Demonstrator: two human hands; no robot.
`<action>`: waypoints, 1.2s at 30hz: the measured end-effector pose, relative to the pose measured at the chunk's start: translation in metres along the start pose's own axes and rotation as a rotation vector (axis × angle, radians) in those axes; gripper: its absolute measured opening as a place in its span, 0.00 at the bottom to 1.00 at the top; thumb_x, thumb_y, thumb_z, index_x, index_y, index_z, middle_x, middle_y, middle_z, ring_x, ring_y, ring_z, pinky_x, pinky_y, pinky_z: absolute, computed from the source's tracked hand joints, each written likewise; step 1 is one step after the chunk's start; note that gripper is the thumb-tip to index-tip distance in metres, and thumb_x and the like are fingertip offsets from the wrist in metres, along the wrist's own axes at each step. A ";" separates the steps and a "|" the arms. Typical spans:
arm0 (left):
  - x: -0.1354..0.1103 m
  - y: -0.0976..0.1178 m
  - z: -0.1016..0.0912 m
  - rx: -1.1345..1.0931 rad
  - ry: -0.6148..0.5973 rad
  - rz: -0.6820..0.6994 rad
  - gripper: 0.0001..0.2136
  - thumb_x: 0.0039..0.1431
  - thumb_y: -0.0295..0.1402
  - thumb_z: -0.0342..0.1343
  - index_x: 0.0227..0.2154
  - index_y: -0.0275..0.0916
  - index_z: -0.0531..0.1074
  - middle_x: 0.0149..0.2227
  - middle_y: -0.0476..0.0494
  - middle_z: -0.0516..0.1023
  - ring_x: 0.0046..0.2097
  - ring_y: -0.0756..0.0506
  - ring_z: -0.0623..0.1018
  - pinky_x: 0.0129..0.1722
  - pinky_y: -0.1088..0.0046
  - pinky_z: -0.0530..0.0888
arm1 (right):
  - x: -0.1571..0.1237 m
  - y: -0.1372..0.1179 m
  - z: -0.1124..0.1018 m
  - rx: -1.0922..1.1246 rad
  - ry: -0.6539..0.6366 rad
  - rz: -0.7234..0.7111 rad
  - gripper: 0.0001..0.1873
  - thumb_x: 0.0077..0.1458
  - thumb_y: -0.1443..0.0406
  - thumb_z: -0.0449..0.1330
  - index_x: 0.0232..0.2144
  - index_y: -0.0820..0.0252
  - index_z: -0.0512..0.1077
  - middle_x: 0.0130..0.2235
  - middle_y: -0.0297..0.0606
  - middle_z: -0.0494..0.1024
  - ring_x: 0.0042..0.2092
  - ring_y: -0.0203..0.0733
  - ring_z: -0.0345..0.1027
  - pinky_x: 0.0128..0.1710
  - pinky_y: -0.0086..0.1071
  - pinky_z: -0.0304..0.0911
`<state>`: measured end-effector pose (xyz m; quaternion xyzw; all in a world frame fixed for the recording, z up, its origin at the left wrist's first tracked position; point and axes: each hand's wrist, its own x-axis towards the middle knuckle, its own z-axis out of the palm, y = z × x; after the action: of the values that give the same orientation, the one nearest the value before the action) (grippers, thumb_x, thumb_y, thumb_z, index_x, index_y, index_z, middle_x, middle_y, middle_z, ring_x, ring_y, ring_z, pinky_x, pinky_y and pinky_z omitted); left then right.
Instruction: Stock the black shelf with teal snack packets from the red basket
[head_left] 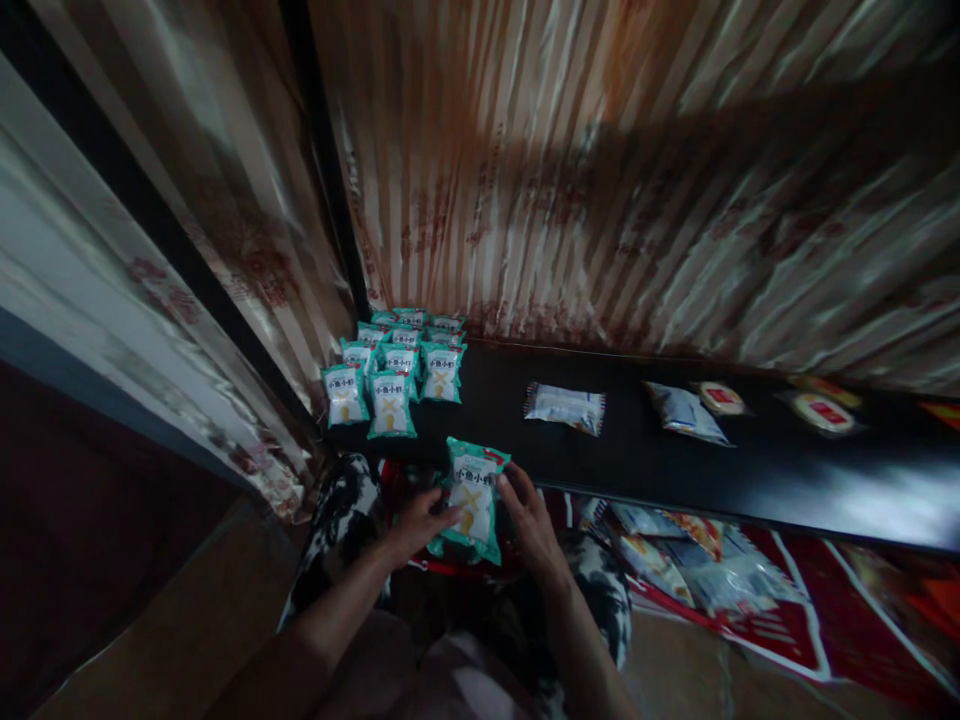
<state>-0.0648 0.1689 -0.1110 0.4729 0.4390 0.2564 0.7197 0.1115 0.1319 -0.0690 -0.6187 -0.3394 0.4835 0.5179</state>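
A green snack packet with white and yellow print is held upright between both of my hands, just in front of a black shelf. My left hand grips its left edge with the thumb on the front. My right hand pinches its right edge. On the shelf's left end stand several matching green packets in rows against the corner.
A pale packet, a silvery packet and round red-labelled snacks lie along the shelf to the right. A red bag of mixed packets sits below the shelf. Striped curtains hang behind. My patterned trousers show below.
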 end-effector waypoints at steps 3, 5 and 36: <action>0.002 0.005 -0.001 -0.016 0.096 0.049 0.27 0.44 0.48 0.63 0.44 0.35 0.73 0.46 0.40 0.77 0.47 0.40 0.76 0.45 0.68 0.71 | 0.000 0.010 0.006 0.033 -0.102 -0.001 0.33 0.44 0.47 0.63 0.49 0.58 0.68 0.47 0.44 0.76 0.47 0.49 0.70 0.46 0.39 0.66; 0.005 0.005 -0.002 0.009 0.186 0.071 0.25 0.46 0.47 0.61 0.45 0.36 0.72 0.47 0.41 0.77 0.48 0.40 0.75 0.47 0.67 0.70 | 0.001 0.017 0.011 0.032 -0.148 0.008 0.32 0.43 0.48 0.64 0.47 0.59 0.70 0.46 0.44 0.77 0.46 0.50 0.71 0.46 0.41 0.66; 0.004 0.010 0.006 0.081 0.523 0.144 0.16 0.53 0.38 0.57 0.43 0.37 0.69 0.45 0.39 0.76 0.45 0.43 0.76 0.45 0.69 0.70 | -0.010 0.041 0.038 -0.098 0.039 -0.205 0.27 0.46 0.59 0.59 0.51 0.58 0.69 0.49 0.39 0.74 0.51 0.47 0.66 0.51 0.41 0.63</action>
<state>-0.0576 0.1736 -0.1030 0.4490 0.5852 0.4026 0.5421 0.0690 0.1250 -0.1060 -0.6146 -0.4140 0.3989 0.5401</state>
